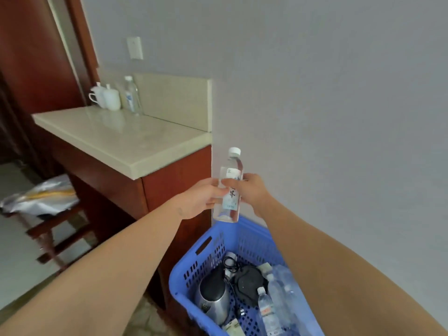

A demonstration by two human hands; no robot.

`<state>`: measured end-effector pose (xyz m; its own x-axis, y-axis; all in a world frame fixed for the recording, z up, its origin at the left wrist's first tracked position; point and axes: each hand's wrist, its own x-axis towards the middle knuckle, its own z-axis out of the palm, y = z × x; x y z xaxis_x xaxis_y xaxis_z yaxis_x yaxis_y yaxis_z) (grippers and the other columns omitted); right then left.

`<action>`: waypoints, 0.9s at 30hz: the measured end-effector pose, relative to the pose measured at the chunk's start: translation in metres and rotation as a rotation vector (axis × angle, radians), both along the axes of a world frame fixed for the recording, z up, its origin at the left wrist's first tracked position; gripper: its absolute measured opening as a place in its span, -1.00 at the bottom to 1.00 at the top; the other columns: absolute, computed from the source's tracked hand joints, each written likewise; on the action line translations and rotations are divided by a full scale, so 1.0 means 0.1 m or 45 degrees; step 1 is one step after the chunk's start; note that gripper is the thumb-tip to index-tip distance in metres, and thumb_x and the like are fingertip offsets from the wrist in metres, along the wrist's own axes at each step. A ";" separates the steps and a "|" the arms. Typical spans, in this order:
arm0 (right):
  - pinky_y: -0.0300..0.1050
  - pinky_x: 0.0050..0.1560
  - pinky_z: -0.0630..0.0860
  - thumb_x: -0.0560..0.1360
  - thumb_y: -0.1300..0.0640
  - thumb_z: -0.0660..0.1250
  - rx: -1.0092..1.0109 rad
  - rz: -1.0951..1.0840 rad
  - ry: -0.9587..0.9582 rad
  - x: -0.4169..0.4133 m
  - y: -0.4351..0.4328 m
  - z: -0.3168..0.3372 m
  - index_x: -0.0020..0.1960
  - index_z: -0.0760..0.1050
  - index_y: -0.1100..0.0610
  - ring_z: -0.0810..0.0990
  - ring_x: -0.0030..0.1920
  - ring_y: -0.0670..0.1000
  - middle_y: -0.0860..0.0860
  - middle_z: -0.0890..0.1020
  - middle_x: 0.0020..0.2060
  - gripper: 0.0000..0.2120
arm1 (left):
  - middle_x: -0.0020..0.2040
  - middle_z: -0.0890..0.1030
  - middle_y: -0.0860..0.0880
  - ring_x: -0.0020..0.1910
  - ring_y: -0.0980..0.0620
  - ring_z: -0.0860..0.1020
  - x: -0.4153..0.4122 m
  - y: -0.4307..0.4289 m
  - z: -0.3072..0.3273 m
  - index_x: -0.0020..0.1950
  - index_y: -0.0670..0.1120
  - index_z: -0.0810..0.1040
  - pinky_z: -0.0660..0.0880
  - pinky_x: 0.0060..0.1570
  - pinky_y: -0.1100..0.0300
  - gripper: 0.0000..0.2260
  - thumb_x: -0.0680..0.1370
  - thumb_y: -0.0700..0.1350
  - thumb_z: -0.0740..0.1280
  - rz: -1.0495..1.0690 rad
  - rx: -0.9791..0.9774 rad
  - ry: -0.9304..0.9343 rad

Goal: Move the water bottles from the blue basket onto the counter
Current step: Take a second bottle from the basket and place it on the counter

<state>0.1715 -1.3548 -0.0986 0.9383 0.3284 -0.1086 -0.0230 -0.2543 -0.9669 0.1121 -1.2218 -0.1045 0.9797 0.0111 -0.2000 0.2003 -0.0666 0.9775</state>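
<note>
While both hands (201,198) (252,192) are gripping the upright bottle (229,190) above the basket (244,241), the counter (126,139) is lying up-left, nearer the left hand.

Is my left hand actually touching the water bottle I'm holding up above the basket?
Touching. In the head view the left hand curls its fingers round the water bottle, and the right hand grips the other side.
</note>
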 end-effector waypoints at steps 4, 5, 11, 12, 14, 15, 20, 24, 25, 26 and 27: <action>0.05 0.07 0.61 0.34 0.10 0.53 0.000 0.122 -0.169 -0.30 0.35 0.41 0.03 0.58 0.17 0.67 -0.04 0.09 0.08 0.68 -0.08 -0.68 | 0.20 0.63 -0.14 0.18 -0.06 0.62 -0.41 0.28 0.36 0.37 -0.11 0.39 0.51 0.22 0.04 -0.55 0.51 -0.27 0.38 0.043 0.066 -0.120; 0.02 0.04 0.62 0.34 0.10 0.53 0.007 0.152 -0.198 -0.37 0.44 0.48 0.01 0.57 0.16 0.67 -0.06 0.07 0.05 0.66 -0.12 -0.70 | 0.19 0.63 -0.13 0.17 -0.04 0.62 -0.52 0.33 0.43 0.36 -0.08 0.40 0.53 0.19 0.06 -0.58 0.53 -0.26 0.37 0.055 0.085 -0.152; 0.00 0.02 0.62 0.26 0.03 0.56 0.073 0.264 -0.265 -0.65 1.01 0.78 0.13 0.50 0.16 0.66 -0.02 0.05 0.05 0.66 -0.03 -0.50 | 0.13 0.68 -0.11 0.14 -0.01 0.64 -0.98 0.80 0.74 0.22 -0.16 0.58 0.55 0.15 0.17 -0.73 0.54 -0.13 0.40 0.223 0.252 -0.201; 0.04 0.05 0.62 0.24 0.02 0.57 0.086 0.283 -0.276 -0.68 1.11 0.81 0.11 0.50 0.16 0.66 -0.02 0.06 0.07 0.66 -0.02 -0.48 | 0.13 0.68 -0.12 0.12 0.01 0.65 -1.02 0.90 0.77 0.22 -0.19 0.58 0.55 0.13 0.20 -0.71 0.53 -0.13 0.41 0.260 0.269 -0.204; 0.09 0.05 0.62 0.18 -0.02 0.57 0.091 0.309 -0.296 -0.72 1.33 0.87 0.10 0.52 0.17 0.67 -0.03 0.07 0.08 0.67 -0.04 -0.43 | 0.12 0.68 -0.13 0.09 0.02 0.66 -1.08 1.09 0.83 0.20 -0.19 0.58 0.56 0.07 0.22 -0.72 0.52 -0.14 0.43 0.340 0.279 -0.221; 0.09 0.05 0.62 0.18 -0.02 0.57 0.093 0.319 -0.311 -0.74 1.42 0.90 0.11 0.53 0.18 0.68 -0.03 0.07 0.08 0.67 -0.04 -0.43 | 0.11 0.68 -0.13 0.09 0.01 0.66 -1.11 1.16 0.85 0.20 -0.19 0.57 0.56 0.05 0.23 -0.72 0.51 -0.15 0.43 0.378 0.275 -0.226; 0.01 0.08 0.60 0.29 0.09 0.57 0.111 0.398 -0.386 -0.85 2.05 1.10 0.14 0.49 0.19 0.65 0.01 0.06 0.06 0.64 -0.03 -0.51 | 0.04 0.67 -0.09 0.04 0.04 0.65 -1.23 1.79 0.98 0.23 -0.16 0.52 0.57 -0.01 0.25 -0.67 0.49 -0.18 0.45 0.519 0.264 -0.292; 0.05 0.14 0.57 0.33 0.15 0.54 0.155 0.411 -0.425 -0.91 2.57 1.23 0.11 0.44 0.15 0.63 0.05 0.07 0.07 0.62 0.02 -0.57 | 0.00 0.63 -0.05 0.00 0.09 0.62 -1.29 2.31 1.11 0.17 -0.10 0.53 0.52 -0.08 0.29 -0.72 0.49 -0.17 0.46 0.557 0.261 -0.333; 0.06 0.14 0.57 0.33 0.15 0.54 0.159 0.408 -0.430 -0.93 2.71 1.26 0.14 0.44 0.16 0.63 0.05 0.07 0.08 0.62 0.02 -0.55 | 0.01 0.63 -0.05 0.00 0.09 0.62 -1.31 2.44 1.14 0.17 -0.09 0.53 0.51 -0.09 0.30 -0.72 0.49 -0.17 0.46 0.561 0.262 -0.339; 0.07 0.14 0.57 0.34 0.16 0.53 0.164 0.403 -0.435 -0.94 2.85 1.28 0.17 0.44 0.18 0.63 0.06 0.08 0.08 0.62 0.03 -0.53 | 0.04 0.63 -0.06 0.02 0.09 0.62 -1.32 2.58 1.16 0.19 -0.10 0.52 0.51 -0.08 0.30 -0.70 0.49 -0.17 0.46 0.560 0.265 -0.344; 0.07 0.14 0.57 0.34 0.17 0.52 0.166 0.399 -0.442 -0.96 2.98 1.30 0.20 0.44 0.19 0.62 0.06 0.08 0.08 0.62 0.03 -0.52 | 0.07 0.63 -0.07 0.04 0.07 0.62 -1.32 2.71 1.18 0.23 -0.11 0.51 0.51 -0.06 0.29 -0.67 0.49 -0.17 0.46 0.559 0.268 -0.344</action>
